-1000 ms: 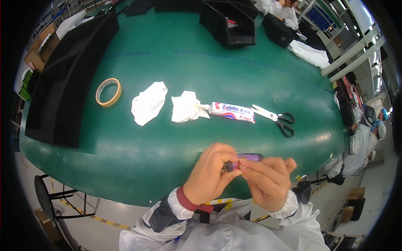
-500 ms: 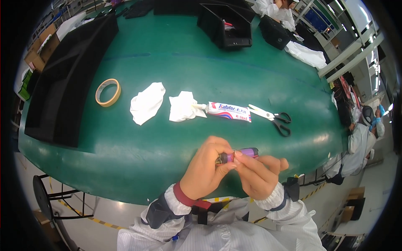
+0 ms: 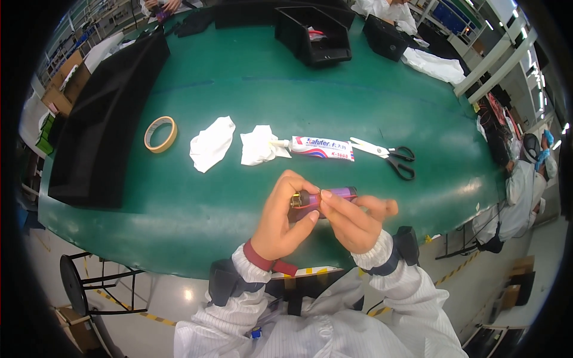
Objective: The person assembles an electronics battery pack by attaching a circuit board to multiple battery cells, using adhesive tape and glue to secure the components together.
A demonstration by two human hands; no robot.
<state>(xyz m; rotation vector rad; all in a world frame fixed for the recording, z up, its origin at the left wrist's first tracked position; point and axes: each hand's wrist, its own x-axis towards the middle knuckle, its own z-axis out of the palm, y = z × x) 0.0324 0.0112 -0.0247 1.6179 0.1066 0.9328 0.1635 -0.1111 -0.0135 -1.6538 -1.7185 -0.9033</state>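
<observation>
Over the near edge of the table I hold a slim purple cylinder [image 3: 342, 192] that looks like a battery cell. It has dark ends, a brass-coloured metal bit at its left end and a thin red line like a wire along it. My left hand [image 3: 279, 218] is closed round the left end, index finger on top and thumb below. Thumb and fingertips of my right hand [image 3: 352, 224] pinch its middle. Beyond the hands lie a white glue tube [image 3: 322, 148], its nozzle on a crumpled white cloth [image 3: 258, 146], and black-handled scissors [image 3: 394, 157].
A second white cloth [image 3: 212, 143] and a roll of tan tape [image 3: 173, 137] lie to the left. A long black tray [image 3: 89, 149] lines the left side. At the back stands a black bin [image 3: 319, 56] with something red inside. Other people work around the table.
Both hands have moved slightly up and left in the view with the purple cylinder. Its left end, with the brass-coloured bit, shows more plainly now.
</observation>
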